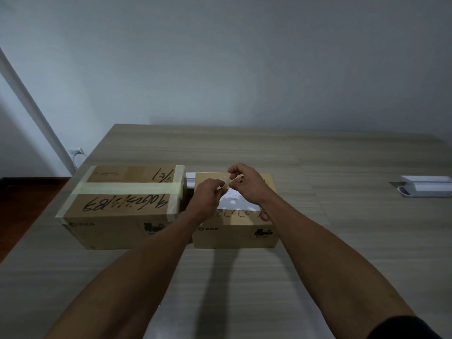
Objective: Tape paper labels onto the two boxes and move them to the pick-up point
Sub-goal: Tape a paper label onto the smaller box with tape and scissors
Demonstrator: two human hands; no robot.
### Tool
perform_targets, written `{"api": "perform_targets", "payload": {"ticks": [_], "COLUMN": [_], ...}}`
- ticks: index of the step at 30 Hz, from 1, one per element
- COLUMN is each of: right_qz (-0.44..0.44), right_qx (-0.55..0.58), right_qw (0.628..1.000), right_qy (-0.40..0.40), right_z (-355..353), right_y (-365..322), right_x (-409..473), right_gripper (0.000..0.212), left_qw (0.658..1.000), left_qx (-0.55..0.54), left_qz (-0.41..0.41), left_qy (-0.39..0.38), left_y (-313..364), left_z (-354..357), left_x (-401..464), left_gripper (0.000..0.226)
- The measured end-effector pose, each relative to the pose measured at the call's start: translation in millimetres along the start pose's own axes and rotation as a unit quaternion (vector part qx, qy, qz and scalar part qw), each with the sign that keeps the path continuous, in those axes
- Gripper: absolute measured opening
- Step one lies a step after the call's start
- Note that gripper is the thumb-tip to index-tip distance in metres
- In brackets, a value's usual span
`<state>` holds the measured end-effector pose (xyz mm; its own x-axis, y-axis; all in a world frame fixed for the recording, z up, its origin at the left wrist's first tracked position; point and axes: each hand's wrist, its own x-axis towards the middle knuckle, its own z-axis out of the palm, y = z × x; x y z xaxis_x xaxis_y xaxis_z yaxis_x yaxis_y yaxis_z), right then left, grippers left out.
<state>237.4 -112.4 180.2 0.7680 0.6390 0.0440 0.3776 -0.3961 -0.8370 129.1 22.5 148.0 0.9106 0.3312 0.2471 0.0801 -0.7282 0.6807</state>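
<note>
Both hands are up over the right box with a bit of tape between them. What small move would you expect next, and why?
Probably lower the tape onto an edge of the label and press it down. The left hand and right hand pinch the strip just above the right box, where the white label already lies; whether tape holds it yet, I cannot tell. The left box shows no label.

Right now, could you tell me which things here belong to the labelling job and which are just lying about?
For the job: left box; right box; paper label on the right box; strip of tape pinched between left hand and right hand.

Lying about: white device at the table's right edge; wall plug.
</note>
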Motion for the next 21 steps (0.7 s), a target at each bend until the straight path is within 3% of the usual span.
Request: {"api": "perform_targets", "payload": {"ticks": [11,21], "right_qz": [0.001,-0.030], "right_qx": [0.008,0.010], "right_qw": [1.000,0.999], "right_qy": [-0.003,0.010], "right_z": [5.8,5.2], "right_y": [7.8,1.5], "right_x": [-6.3,-7.2], "right_gripper": [0.034,0.042], "left_qw": [1.000,0.999], "left_qx": [0.015,-0.004], "left_qz": [-0.009,-0.023], "left_qy": [-0.013,0.024], "left_y": [-2.4,5.0], "left_z": [6.6,7.3], "left_x": [-4.5,-0.7], "left_gripper": [0.026,0.025]}}
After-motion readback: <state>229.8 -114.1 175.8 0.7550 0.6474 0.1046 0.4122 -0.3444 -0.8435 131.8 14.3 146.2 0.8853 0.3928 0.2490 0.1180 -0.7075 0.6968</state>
